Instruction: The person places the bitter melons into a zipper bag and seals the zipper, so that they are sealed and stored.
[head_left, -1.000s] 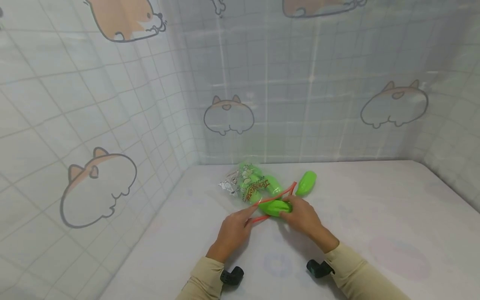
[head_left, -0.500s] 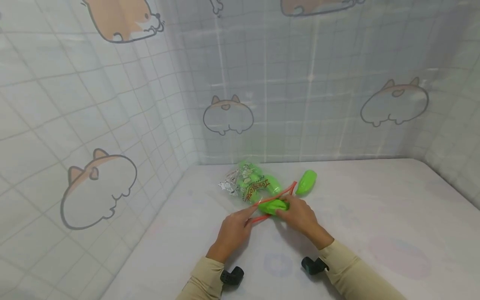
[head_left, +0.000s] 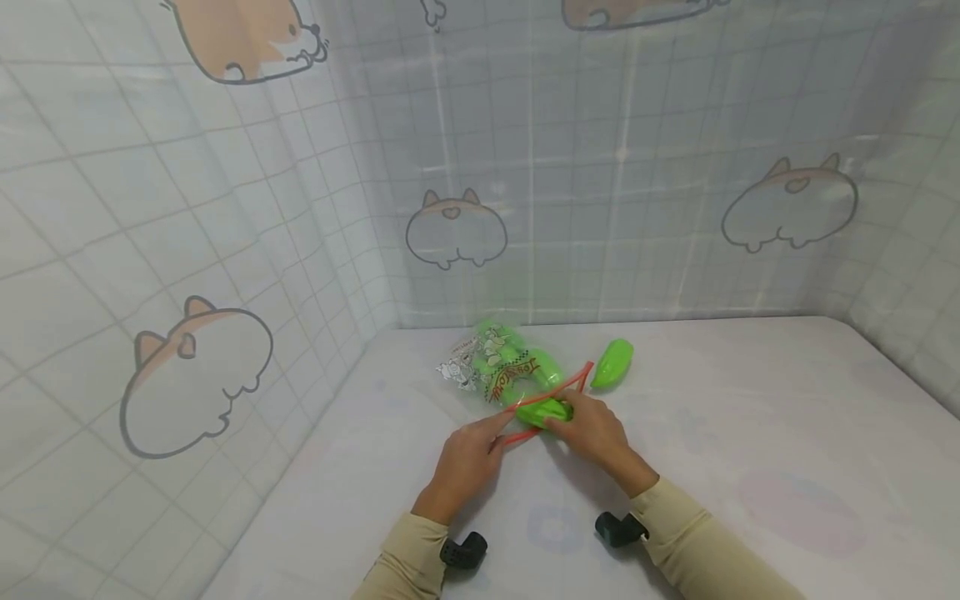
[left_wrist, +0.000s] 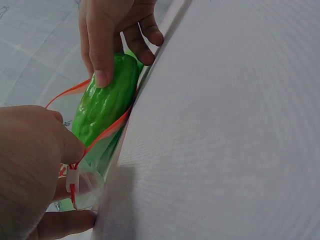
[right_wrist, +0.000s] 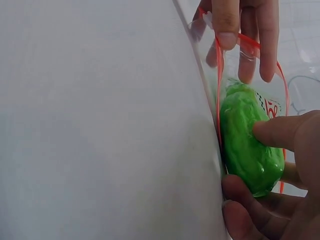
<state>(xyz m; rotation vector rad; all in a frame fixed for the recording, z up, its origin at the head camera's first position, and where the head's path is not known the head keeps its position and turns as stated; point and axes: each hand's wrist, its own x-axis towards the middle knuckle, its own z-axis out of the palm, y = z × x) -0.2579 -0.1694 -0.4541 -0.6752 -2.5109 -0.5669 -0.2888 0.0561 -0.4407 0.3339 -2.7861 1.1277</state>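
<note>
Right fingers [left_wrist: 101, 60] grip the green piece [left_wrist: 100, 112] — probably light, slick, best held mid-body — while left fingers [right_wrist: 268, 45] hold the bag [left_wrist: 110, 129].

Table: white, pale surface, far right corner rounded [head_left: 750, 400]. Faint pink blotch [head_left: 798, 512] on its right side; faint bluish ring [head_left: 555, 528] near the front. Surroundings: back sheet [head_left: 667, 108], grey-white with grid lines and pale vertical streaks; left sheet [head_left: 247, 208] and right sheet [head_left: 915, 275], both gridded. Prints, back sheet: left rump drawing [head_left: 456, 237], right rump drawing [head_left: 791, 207], both with orange ears; small bone [head_left: 433, 12] and orange animal [head_left: 637, 12], cut by upper edge. Prints, left sheet: tilted rump drawing [head_left: 197, 383] low, orange-and-white dog [head_left: 240, 37] above.
</note>
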